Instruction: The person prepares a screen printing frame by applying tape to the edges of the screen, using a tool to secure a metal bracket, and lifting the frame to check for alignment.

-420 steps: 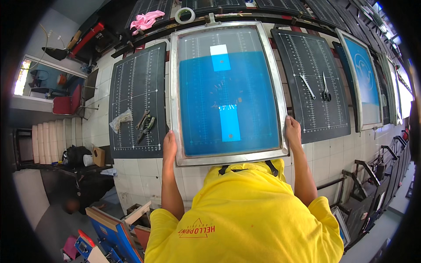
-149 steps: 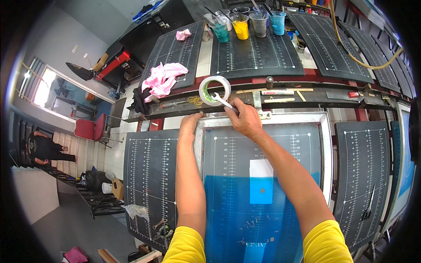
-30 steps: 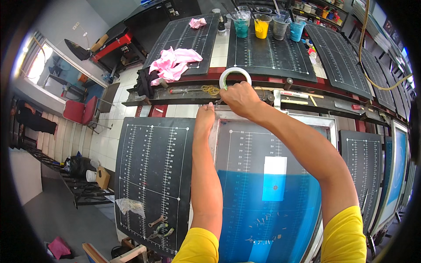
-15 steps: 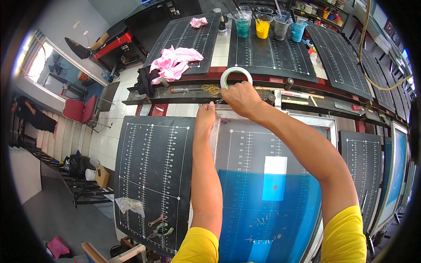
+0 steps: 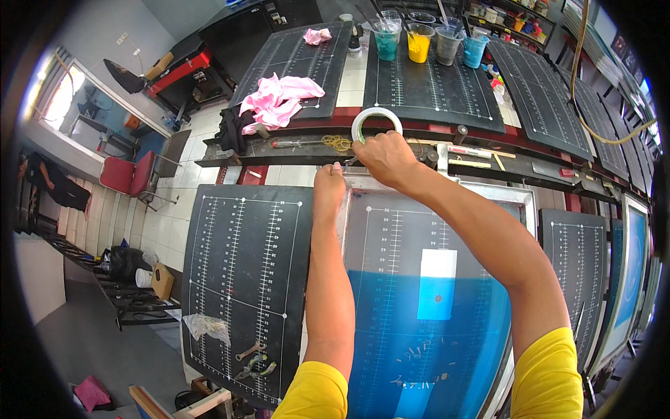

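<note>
My left hand (image 5: 329, 183) is closed at the far left corner of a screen-printing frame (image 5: 530, 206), its thumb uppermost. What its fingers grip is hidden. Just beyond that corner, my right hand (image 5: 385, 158) is closed, knuckles up. A small dark metal piece shows between the two hands, too little of it to name. Behind the right hand, a white roll of tape (image 5: 358, 126) is partly covered by the fingers; I cannot tell whether they touch it. Blue-coated mesh (image 5: 460, 349) fills the frame's near part, with a pale rectangle (image 5: 438, 262) visible there.
A black marked board (image 5: 244, 265) at left carries a wrench (image 5: 250, 350), pliers (image 5: 257, 366) and a plastic bag (image 5: 207, 328). The rail beyond holds a screwdriver (image 5: 286, 144) and a marker (image 5: 469, 151). Farther back are a pink cloth (image 5: 279, 101) and cups of ink (image 5: 419, 46).
My left hand has shifted very slightly to the right at the frame corner. The right hand stays nearly in place, still closed. The frame and tape roll look unmoved.
</note>
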Demonstrator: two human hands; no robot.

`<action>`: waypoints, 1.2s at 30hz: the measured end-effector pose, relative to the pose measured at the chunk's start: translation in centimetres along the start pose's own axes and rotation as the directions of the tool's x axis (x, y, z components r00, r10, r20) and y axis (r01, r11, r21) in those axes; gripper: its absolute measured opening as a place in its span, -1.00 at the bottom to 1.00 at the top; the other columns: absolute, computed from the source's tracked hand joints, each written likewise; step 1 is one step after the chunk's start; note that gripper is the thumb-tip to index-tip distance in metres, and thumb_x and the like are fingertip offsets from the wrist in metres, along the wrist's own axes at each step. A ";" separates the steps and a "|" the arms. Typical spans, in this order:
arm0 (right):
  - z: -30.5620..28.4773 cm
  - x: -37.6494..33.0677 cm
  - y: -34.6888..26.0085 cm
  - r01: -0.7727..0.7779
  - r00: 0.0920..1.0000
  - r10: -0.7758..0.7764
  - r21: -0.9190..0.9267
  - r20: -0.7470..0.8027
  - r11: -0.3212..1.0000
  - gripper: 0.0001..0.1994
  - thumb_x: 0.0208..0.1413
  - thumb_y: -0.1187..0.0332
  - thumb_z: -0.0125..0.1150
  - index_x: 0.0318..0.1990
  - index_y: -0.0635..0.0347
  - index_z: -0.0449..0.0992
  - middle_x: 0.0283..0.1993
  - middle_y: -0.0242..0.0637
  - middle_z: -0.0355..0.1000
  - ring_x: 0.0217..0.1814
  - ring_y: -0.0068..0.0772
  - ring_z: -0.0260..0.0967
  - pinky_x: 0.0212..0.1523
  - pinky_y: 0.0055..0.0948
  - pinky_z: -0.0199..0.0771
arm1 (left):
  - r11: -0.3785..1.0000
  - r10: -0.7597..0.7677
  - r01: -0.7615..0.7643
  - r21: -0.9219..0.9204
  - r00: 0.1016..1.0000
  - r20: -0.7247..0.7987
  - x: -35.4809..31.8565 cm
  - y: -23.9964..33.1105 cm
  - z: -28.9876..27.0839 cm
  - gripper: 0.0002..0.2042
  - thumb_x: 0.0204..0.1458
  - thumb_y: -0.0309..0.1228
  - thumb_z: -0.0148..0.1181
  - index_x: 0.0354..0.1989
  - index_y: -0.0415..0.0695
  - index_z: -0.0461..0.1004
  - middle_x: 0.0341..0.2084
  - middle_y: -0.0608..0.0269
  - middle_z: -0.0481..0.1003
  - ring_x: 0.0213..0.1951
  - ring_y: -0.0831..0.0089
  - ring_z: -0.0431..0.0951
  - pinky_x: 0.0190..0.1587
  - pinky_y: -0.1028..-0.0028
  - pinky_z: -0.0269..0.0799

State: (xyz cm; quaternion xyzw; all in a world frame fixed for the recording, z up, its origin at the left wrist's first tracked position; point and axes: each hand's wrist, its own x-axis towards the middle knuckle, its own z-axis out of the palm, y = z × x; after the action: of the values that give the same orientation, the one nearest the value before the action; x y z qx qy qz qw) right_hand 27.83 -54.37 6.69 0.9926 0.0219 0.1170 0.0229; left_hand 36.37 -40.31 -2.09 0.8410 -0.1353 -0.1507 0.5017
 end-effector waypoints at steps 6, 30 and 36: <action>-0.5 0.5 0.2 -0.027 0.999 0.024 0.069 0.044 0.997 -0.89 -0.04 0.45 0.17 -0.34 0.17 0.57 -0.45 -0.16 0.56 -0.37 -0.15 0.58 -0.39 -0.23 0.49 | 0.995 0.071 -0.067 0.070 0.996 -0.059 0.9 -1.5 0.3 -0.65 0.28 -0.28 -0.07 -0.35 -0.35 0.50 -0.53 0.11 0.46 -0.42 0.39 0.38 -0.26 0.32 0.31; 1.7 -4.0 1.5 -0.210 0.974 0.221 0.500 0.038 0.840 -0.87 0.04 0.33 0.21 -0.30 0.16 0.51 -0.26 -0.16 0.48 -0.16 0.00 0.46 -0.16 -0.07 0.42 | 1.000 0.028 -0.028 -0.005 1.000 -0.008 0.9 -1.3 0.2 -0.63 0.28 -0.28 -0.05 -0.16 -0.41 0.53 -0.38 0.04 0.55 -0.30 0.40 0.47 -0.14 0.39 0.35; 2.3 -4.1 1.5 -0.180 0.977 0.214 0.537 0.000 0.824 -0.88 0.02 0.35 0.22 -0.30 0.16 0.51 -0.24 -0.16 0.47 -0.15 -0.01 0.45 -0.14 -0.07 0.43 | 0.999 0.049 -0.049 -0.001 0.999 -0.014 0.5 -0.8 0.1 -0.63 0.28 -0.27 -0.05 -0.17 -0.41 0.54 -0.37 0.03 0.56 -0.28 0.39 0.48 -0.13 0.39 0.35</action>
State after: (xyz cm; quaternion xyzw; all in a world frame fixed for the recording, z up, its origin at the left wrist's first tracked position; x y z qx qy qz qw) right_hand 24.45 -56.21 3.59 0.9525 -0.0484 0.1379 -0.2671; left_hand 36.86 -40.20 -2.88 0.8382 -0.1521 -0.1325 0.5066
